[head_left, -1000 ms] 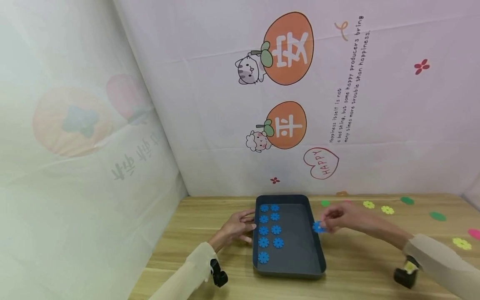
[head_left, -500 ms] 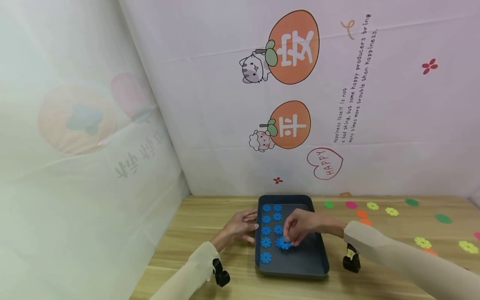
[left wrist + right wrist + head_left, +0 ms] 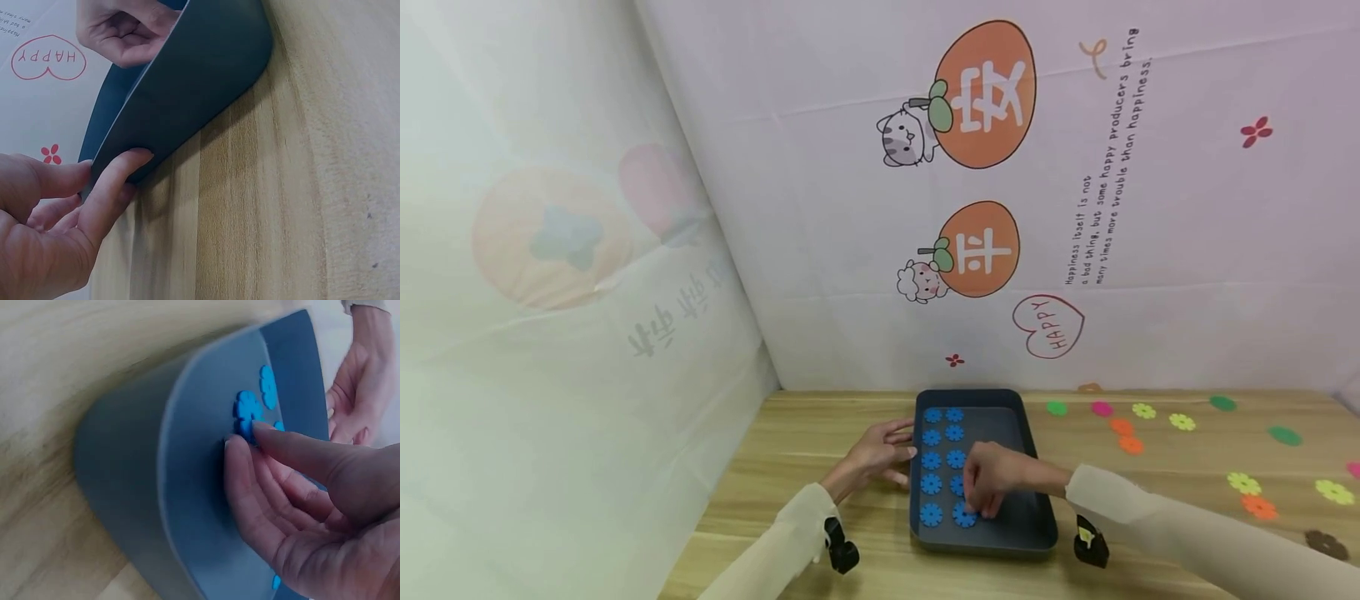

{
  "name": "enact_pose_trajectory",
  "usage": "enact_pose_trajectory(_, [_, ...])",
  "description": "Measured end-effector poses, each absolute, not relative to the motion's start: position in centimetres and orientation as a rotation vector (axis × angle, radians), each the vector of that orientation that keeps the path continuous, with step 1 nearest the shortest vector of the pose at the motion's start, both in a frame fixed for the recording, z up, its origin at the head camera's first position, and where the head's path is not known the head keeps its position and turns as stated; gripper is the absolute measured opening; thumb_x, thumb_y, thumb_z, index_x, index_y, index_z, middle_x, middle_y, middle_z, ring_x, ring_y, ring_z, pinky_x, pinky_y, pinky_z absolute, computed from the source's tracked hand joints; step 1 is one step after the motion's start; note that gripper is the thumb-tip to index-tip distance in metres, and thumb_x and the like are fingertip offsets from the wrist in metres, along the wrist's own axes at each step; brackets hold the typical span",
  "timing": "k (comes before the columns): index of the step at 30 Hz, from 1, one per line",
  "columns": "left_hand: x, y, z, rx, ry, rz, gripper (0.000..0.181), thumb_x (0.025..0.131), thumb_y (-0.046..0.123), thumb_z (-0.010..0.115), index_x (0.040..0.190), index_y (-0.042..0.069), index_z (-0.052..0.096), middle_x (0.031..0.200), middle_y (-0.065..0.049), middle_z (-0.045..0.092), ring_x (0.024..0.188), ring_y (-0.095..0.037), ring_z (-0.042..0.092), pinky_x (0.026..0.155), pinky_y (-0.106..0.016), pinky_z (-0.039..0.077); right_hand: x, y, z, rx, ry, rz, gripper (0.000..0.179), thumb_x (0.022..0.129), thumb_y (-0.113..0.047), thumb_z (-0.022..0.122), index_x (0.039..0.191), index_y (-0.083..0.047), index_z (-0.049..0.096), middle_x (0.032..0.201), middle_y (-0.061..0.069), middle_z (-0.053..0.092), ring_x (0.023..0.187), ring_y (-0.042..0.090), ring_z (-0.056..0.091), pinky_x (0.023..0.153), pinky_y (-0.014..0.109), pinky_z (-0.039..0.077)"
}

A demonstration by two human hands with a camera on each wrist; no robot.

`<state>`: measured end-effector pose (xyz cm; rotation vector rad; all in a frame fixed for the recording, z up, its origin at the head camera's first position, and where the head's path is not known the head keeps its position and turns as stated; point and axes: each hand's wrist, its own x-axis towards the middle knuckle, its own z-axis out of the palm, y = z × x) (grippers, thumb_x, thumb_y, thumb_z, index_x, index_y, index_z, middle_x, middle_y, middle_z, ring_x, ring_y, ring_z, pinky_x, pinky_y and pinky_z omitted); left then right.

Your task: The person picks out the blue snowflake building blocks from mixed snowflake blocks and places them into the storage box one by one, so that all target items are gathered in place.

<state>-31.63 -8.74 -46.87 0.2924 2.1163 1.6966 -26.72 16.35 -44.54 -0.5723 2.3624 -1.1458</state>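
Observation:
A dark grey baking tray [image 3: 1007,533] stands on the table with blue snowflake discs laid in two columns along its left side. My right hand [image 3: 992,477] reaches over the tray's right wall, thumb and fingertips pinching the edge of a blue snowflake disc [image 3: 248,407] at the near end of the second column. That disc lies close over the tray floor beside another blue disc [image 3: 931,515]. My left hand [image 3: 874,454] rests against the tray's left outer wall. In the left wrist view its thumb is right at the rim and its extended fingers [image 3: 119,175] touch the outside.
On the table to the right lie scattered discs: yellow [image 3: 1243,483], orange [image 3: 1258,507], green [image 3: 1285,436], pink [image 3: 1102,408] and brown [image 3: 1327,544]. A printed white cloth [image 3: 850,333] hangs behind the table, and another [image 3: 587,400] on the left.
My right hand has come from beyond the tray's right rim to the left and then nearer, bringing a blue disc to the end of the second column. The left hand stays at the wall.

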Motion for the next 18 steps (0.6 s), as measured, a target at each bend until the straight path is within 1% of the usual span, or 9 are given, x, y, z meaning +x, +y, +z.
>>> enact_pose_trajectory(4, [-31.7,-8.7,-47.1,0.329,2.17,1.702,0.06,0.1,0.003,0.068,0.156,0.004,0.049,0.152,-0.027,0.054,0.126,-0.038,0.065,0.064,-0.034,0.067,-26.6,16.3,-44.5,-0.63,2.423,-1.108,0.015,0.086,0.002,0.082,0.076,-0.001,0.071,0.07,0.009,0.071,0.059,0.026,0.071,0.056,0.037,0.066])
enact_pose_trajectory(6, [-31.7,-8.7,-47.2,0.372,2.222,1.698,0.058,0.099,0.002,0.069,0.154,0.002,0.05,0.149,-0.028,0.056,0.13,-0.041,0.062,0.069,-0.035,0.068,-26.8,16.5,-44.3,-0.689,2.447,-1.089,0.014,0.089,0.002,0.079,0.078,-0.002,0.071,0.072,0.007,0.072,0.06,0.025,0.071,0.055,0.035,0.065])
enact_pose_trajectory(9, [-31.6,-8.8,-47.4,0.415,2.27,1.695,0.057,0.099,0.003,0.07,0.153,0.0,0.051,0.146,-0.029,0.058,0.132,-0.043,0.06,0.071,-0.038,0.068,-27.4,17.4,-43.8,-0.798,2.484,-1.083,0.013,0.092,0.001,0.074,0.081,-0.004,0.07,0.076,0.005,0.072,0.06,0.021,0.07,0.053,0.032,0.064])
enact_pose_trajectory(11, [-31.4,-8.9,-47.6,0.42,2.266,1.704,0.057,0.1,0.003,0.069,0.153,-0.001,0.05,0.146,-0.03,0.058,0.13,-0.043,0.061,0.069,-0.04,0.068,-27.9,18.2,-43.4,-0.837,2.498,-1.103,0.012,0.094,0.001,0.071,0.083,-0.003,0.069,0.077,0.005,0.072,0.061,0.02,0.069,0.053,0.031,0.064])
enact_pose_trajectory(12, [-31.4,-8.9,-47.6,0.415,2.252,1.71,0.057,0.1,0.004,0.068,0.154,-0.001,0.049,0.146,-0.03,0.057,0.128,-0.043,0.063,0.065,-0.041,0.068,-28.1,18.7,-43.1,-0.846,2.51,-1.111,0.012,0.094,0.001,0.071,0.083,-0.003,0.069,0.078,0.006,0.072,0.06,0.019,0.068,0.053,0.031,0.064])
enact_pose_trajectory(14, [-31.2,-9.1,-47.7,0.399,2.236,1.711,0.057,0.101,0.006,0.067,0.154,-0.001,0.048,0.146,-0.031,0.056,0.124,-0.042,0.065,0.064,-0.04,0.068,-28.6,19.6,-42.6,-0.84,2.535,-1.122,0.01,0.094,0.001,0.071,0.084,-0.002,0.069,0.079,0.007,0.072,0.061,0.018,0.067,0.055,0.03,0.064])
enact_pose_trajectory(18, [-31.0,-9.8,-47.8,0.389,2.221,1.707,0.056,0.104,0.013,0.065,0.155,-0.001,0.046,0.148,-0.031,0.054,0.121,-0.041,0.067,0.066,-0.04,0.068,-29.2,21.6,-41.7,-0.846,2.544,-1.205,0.007,0.095,0.003,0.067,0.088,0.003,0.067,0.081,0.008,0.072,0.062,0.02,0.066,0.056,0.032,0.064])
